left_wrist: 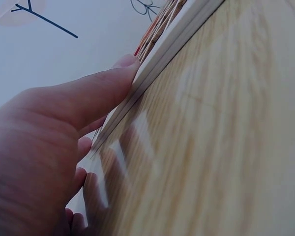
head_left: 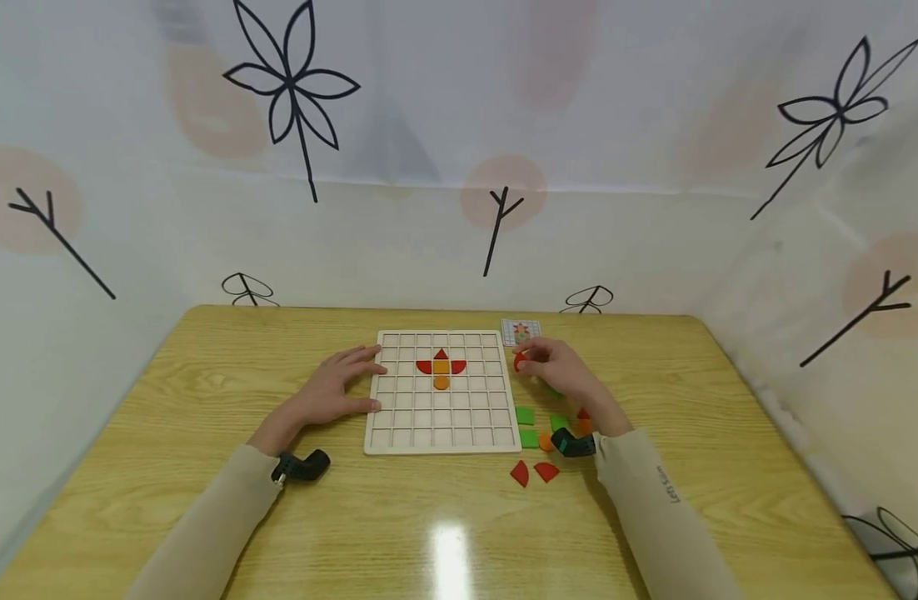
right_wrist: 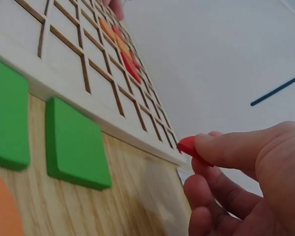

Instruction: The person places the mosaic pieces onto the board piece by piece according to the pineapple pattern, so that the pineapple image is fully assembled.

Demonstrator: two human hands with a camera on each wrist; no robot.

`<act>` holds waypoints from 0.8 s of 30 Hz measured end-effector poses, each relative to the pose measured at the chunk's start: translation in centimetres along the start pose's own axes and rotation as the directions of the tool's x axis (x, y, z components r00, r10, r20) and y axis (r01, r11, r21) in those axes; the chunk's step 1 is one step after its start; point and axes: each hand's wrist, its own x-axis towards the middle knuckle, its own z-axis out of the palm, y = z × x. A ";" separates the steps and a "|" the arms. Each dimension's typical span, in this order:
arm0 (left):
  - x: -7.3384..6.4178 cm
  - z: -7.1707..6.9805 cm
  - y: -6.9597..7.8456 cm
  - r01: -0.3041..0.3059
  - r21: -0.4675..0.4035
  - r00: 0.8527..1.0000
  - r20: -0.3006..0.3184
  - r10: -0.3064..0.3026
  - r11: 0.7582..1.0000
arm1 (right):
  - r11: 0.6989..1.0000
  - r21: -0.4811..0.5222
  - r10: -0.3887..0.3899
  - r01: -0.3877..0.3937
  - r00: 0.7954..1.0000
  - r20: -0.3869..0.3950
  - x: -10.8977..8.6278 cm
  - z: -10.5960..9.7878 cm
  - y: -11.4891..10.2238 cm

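A white grid board (head_left: 442, 429) lies on the table, with an orange square (head_left: 441, 367), an orange circle (head_left: 441, 382), a red triangle (head_left: 441, 354) and two red quarter-circle pieces (head_left: 424, 367) set in its cells. My left hand (head_left: 330, 390) rests at the board's left edge, thumb and fingertips on the rim, fingers spread. In the right wrist view my right hand (right_wrist: 236, 172) pinches a red piece (right_wrist: 189, 146) between thumb and finger. From the head view, that hand (head_left: 560, 367) is just off the board's right edge, near a small pattern card (head_left: 510, 332) partly behind its fingers.
Right of the board lie green squares (head_left: 529, 439), an orange round piece (head_left: 546, 442), red quarter-circles (head_left: 521, 473) and other pieces partly hidden under my right wrist. A patterned curtain (head_left: 399, 242) stands behind the wooden table (head_left: 339, 533).
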 end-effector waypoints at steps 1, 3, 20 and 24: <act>0.0 0.0 0.0 -0.001 -0.002 1.000 0.001 0.001 1.000 | 1.000 0.004 -0.005 0.005 1.000 -0.007 0.0 0.2 -0.1; 0.0 0.0 0.1 -0.001 -0.003 1.000 0.005 0.001 1.000 | 1.000 0.014 -0.004 0.004 1.000 -0.016 0.0 0.6 -0.5; 0.0 -0.1 0.1 0.006 -0.003 1.000 0.007 -0.005 1.000 | 0.992 0.075 -0.100 0.100 0.995 -0.007 1.4 4.4 -2.2; 0.0 -0.1 0.1 0.010 -0.002 1.000 0.006 -0.010 1.000 | 0.990 0.090 -0.106 0.107 0.994 -0.012 1.7 5.3 -2.6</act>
